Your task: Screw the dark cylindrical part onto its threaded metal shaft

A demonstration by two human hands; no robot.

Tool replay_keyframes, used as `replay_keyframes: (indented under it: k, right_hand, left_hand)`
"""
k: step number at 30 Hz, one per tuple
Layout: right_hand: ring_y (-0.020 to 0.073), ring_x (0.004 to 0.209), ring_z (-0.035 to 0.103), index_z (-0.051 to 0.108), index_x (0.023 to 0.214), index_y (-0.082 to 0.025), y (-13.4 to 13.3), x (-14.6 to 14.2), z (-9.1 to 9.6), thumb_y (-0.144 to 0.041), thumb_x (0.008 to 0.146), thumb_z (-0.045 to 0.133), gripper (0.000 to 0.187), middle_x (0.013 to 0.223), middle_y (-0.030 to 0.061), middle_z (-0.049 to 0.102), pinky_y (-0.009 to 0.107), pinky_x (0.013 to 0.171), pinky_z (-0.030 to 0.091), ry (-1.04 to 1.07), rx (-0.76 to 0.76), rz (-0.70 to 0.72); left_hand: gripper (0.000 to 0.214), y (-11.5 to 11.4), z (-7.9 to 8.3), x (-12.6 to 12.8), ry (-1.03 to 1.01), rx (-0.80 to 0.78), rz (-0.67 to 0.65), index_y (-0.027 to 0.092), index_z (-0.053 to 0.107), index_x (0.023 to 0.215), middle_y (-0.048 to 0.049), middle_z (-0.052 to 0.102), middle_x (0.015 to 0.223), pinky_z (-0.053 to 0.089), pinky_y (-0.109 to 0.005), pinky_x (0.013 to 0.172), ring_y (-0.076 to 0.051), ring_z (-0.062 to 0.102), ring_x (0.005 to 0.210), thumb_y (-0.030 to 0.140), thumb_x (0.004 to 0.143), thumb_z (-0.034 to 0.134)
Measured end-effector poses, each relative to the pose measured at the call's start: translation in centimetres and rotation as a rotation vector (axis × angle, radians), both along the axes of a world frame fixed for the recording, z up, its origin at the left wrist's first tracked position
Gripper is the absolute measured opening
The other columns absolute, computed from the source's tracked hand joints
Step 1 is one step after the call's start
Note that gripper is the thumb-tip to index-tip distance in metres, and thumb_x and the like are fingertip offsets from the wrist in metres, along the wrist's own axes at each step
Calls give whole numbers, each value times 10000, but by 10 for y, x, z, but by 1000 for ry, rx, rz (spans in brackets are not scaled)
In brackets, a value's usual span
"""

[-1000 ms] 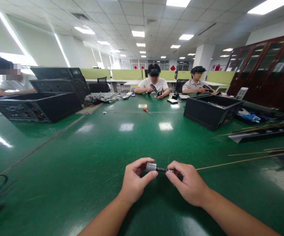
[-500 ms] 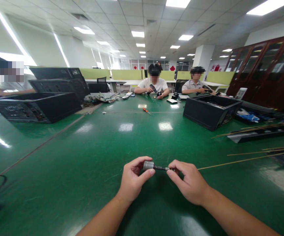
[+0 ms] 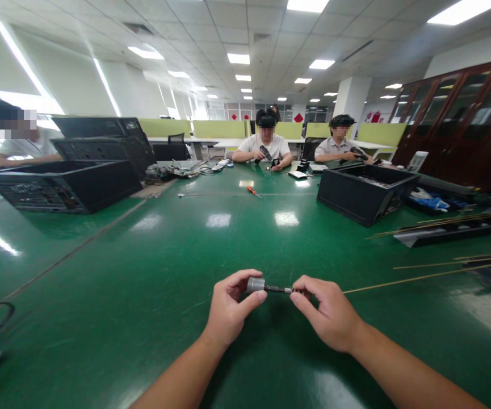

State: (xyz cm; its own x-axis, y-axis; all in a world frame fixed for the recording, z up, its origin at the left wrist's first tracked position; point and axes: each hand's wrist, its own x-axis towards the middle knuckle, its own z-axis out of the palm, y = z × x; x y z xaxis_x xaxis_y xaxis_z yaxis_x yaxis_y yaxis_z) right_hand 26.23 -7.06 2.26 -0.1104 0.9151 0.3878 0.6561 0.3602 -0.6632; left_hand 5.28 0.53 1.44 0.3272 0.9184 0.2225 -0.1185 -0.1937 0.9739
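Between my two hands, above the green tabletop, lies a silver metal cylinder with a thin dark shaft (image 3: 277, 289), held roughly level. The fingers and thumb of my left hand (image 3: 231, 309) pinch the thick cylinder end. Opposite it, my right hand (image 3: 328, 311) closes its thumb and fingertips on the thin far end of the shaft. Those fingertips hide the tip of the shaft. The dark middle stretch shows bare between the hands.
A red screwdriver (image 3: 252, 191) lies farther up the green table (image 3: 164, 255). Black computer cases stand at left (image 3: 100, 187) and right (image 3: 349, 196). Thin yellowish rods (image 3: 398, 282) extend in from the right. Two people sit across; another is at far left.
Both hands keep hold of the silver cylinder and its shaft. My right fingertips sit very slightly farther right. Nothing else has visibly moved.
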Motion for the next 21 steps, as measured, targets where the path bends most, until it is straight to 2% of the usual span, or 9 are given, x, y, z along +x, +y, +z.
replay_keyframes:
  k: [3, 6, 9, 11, 13, 16, 18, 19, 21]
  right_hand:
    - [147, 631, 558, 626, 825, -208, 2, 4, 0, -346, 960, 517, 222, 673, -13, 593, 263, 635, 379, 16, 15, -18]
    - [148, 613, 555, 625, 798, -202, 6, 11, -2, -368, 975, 480, 283, 660, -6, 596, 260, 611, 384, 103, 31, -75]
    - [143, 563, 548, 626, 790, -195, 11, 16, -4, -380, 993, 433, 336, 611, -10, 581, 254, 578, 386, 194, 34, -120]
    - [142, 544, 545, 627, 788, -193, 12, 17, -4, -381, 1000, 419, 351, 583, -16, 565, 252, 573, 384, 212, 45, -133]
    - [142, 558, 555, 623, 788, -195, 11, 16, -4, -371, 1001, 423, 341, 589, -16, 569, 251, 589, 388, 204, 67, -129]
    - [147, 604, 573, 617, 800, -200, 8, 13, -1, -348, 993, 443, 300, 631, -10, 591, 250, 623, 399, 174, 98, -105]
    - [149, 615, 573, 617, 815, -203, 7, 11, 0, -349, 989, 451, 281, 655, -6, 598, 248, 624, 400, 149, 101, -93]
    - [149, 615, 571, 616, 819, -204, 7, 11, 1, -353, 988, 452, 278, 663, -4, 601, 247, 620, 400, 137, 99, -90]
    - [150, 614, 567, 616, 822, -207, 7, 11, 1, -363, 989, 450, 282, 675, 0, 607, 246, 613, 399, 121, 96, -88]
  left_hand:
    - [336, 7, -2, -2, -50, -36, 34, 156, 732, 931, -37, 729, 801, 495, -258, 703, -171, 645, 724, 246, 632, 854]
    - [371, 22, -1, -8, -146, -78, 148, 157, 699, 923, -23, 719, 814, 486, -238, 701, -148, 634, 729, 234, 599, 862]
    - [356, 38, 5, -20, -187, -123, 253, 169, 592, 769, 0, 699, 809, 484, -230, 679, -135, 639, 711, 200, 538, 861]
    - [406, 46, 11, -34, -172, -148, 264, 176, 460, 629, -11, 690, 794, 488, -237, 661, -162, 672, 730, 173, 510, 849]
    - [485, 49, 17, -54, -145, -161, 284, 184, 374, 571, -27, 688, 778, 500, -249, 674, -206, 708, 783, 157, 481, 850]
    - [469, 45, 23, -96, -18, -152, 432, 181, 533, 719, -2, 715, 803, 510, -253, 730, -220, 724, 840, 179, 423, 897]
    - [639, 38, 26, -129, 151, -159, 527, 220, 615, 970, 25, 743, 831, 506, -260, 763, -221, 714, 890, 244, 416, 931]
    - [693, 34, 28, -146, 245, -179, 547, 240, 624, 1029, 34, 756, 832, 505, -271, 777, -230, 705, 921, 297, 416, 944]
    - [656, 25, 29, -177, 404, -232, 561, 252, 660, 973, 42, 779, 831, 513, -303, 800, -254, 687, 973, 442, 415, 946]
